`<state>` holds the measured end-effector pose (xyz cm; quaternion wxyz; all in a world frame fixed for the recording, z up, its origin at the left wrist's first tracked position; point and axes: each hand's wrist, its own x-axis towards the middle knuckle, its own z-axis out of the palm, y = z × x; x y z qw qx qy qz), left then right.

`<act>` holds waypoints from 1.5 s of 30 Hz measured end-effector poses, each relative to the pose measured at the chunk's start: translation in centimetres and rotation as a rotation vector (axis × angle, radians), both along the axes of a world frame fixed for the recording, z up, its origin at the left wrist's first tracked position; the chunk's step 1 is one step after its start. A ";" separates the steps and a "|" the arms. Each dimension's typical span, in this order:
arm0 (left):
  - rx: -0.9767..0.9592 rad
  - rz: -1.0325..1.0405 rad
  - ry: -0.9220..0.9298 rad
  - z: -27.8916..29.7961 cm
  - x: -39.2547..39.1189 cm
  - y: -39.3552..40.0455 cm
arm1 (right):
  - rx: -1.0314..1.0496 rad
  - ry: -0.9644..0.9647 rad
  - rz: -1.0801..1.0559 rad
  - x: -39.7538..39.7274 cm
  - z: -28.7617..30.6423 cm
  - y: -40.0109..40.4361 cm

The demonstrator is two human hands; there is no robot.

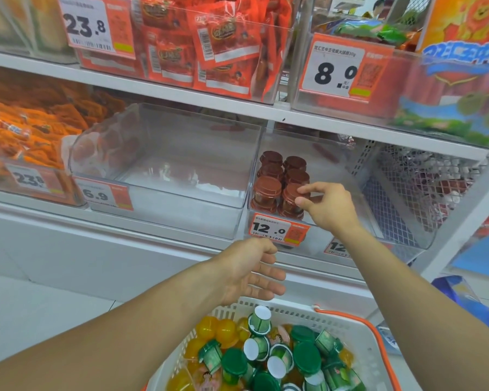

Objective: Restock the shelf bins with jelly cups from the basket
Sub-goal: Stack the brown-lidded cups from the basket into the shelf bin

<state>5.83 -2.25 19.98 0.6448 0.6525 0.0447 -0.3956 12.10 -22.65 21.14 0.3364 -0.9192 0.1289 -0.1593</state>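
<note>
The right hand [329,207] reaches into a clear shelf bin [401,235] marked by a 12.0 price tag [278,229]. Its thumb and forefinger pinch the lid of a brown jelly cup [291,203] at the front of the right column. The brown cups [280,182] stand in 2 columns, stacked (6 lids show), in the left part of that bin.

The left hand [251,270] hangs lower, between the shelf edge and the basket [359,348], fingers loosely spread and slightly curled, holding nothing.

The white basket with an orange handle [378,340] sits at the bottom of the view. It holds green-lidded jelly cups [307,356] lying at all angles, some showing white bottoms, and yellow jelly cups [218,331] heaped on its left side.

To the left of the brown cups' bin is another clear bin [164,165] with a 6.9 tag [102,194]; nothing shows in its front part. On the shelf above, red snack packets [209,46] fill a bin beside a 23.8 tag [86,24], and an 8.0 tag [336,70] hangs further right.
</note>
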 end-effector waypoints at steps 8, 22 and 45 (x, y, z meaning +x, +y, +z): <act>0.059 -0.031 -0.010 -0.9 -0.1 0.0 | -0.130 -0.108 0.019 -0.9 0.2 0.6; 0.896 -0.541 -0.479 -11.1 -1.3 3.0 | 0.005 -0.224 0.418 -12.5 -15.8 7.6; 1.412 -0.766 -0.355 -23.1 -9.4 5.7 | -0.252 0.867 0.670 -15.7 -21.9 10.6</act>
